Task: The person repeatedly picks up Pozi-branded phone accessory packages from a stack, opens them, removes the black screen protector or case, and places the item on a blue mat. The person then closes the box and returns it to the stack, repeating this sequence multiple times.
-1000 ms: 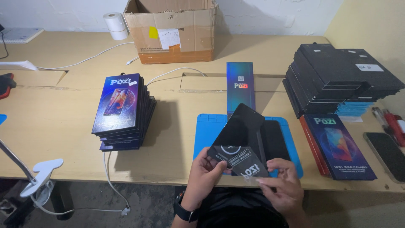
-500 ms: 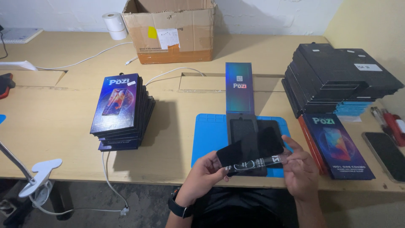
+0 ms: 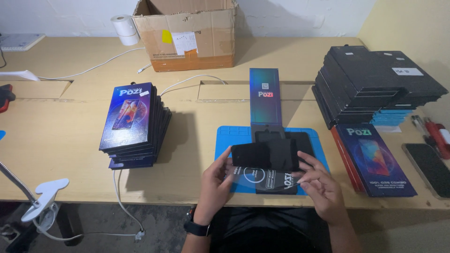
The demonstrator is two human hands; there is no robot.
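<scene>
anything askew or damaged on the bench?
Mostly tidy. The cardboard box at the back is worn, flaps open and creased. The left stack of printed boxes leans, fanned. Both hands, left hand and right hand, hold a flat black panel level.

Stacked purple boxes (image 3: 133, 124) left, brown carton (image 3: 187, 35) behind, black boxes (image 3: 375, 84) right

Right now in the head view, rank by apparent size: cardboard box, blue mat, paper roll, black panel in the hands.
1. Blue mat and cardboard box: look about alike. The box stands farther off and is cut by the frame's top, so no ranking.
2. Black panel, held by left hand and right hand.
3. Paper roll.
</scene>
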